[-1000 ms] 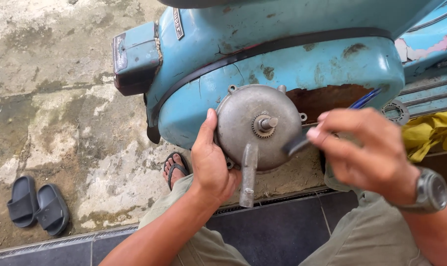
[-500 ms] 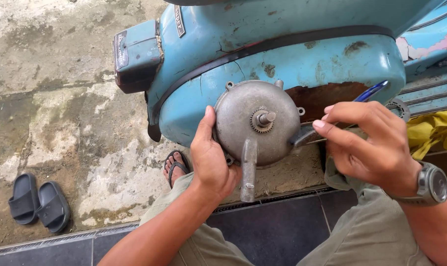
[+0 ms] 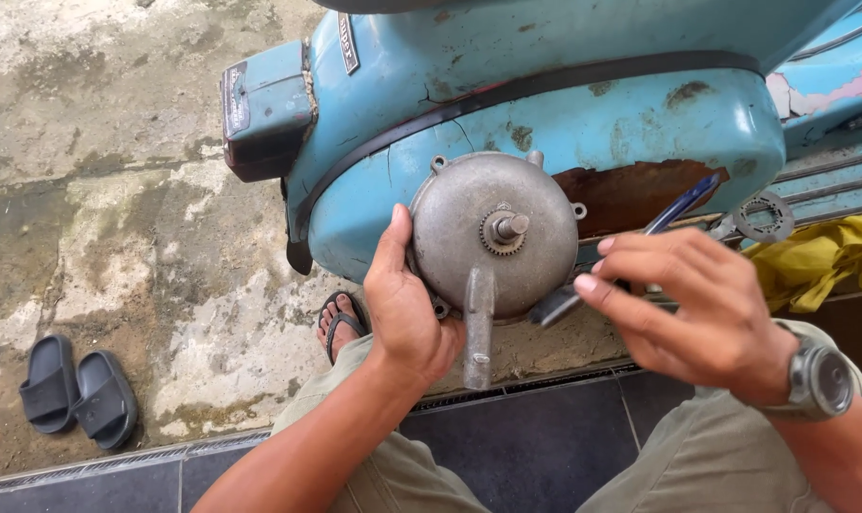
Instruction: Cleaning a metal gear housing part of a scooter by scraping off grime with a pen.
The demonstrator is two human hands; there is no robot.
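Left hand [image 3: 407, 313] fingers closed, steadying round grey engine cover [image 3: 493, 237]; right hand [image 3: 707, 309] fingers pinching blue-handled tool [image 3: 631, 249], probably a screwdriver, angled toward its edge.

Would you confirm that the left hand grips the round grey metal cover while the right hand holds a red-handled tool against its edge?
Not quite: the head view shows the tool has a blue handle, not a red one. The rest stands: the left hand grips the round grey metal cover, and the right hand holds the tool against its edge.
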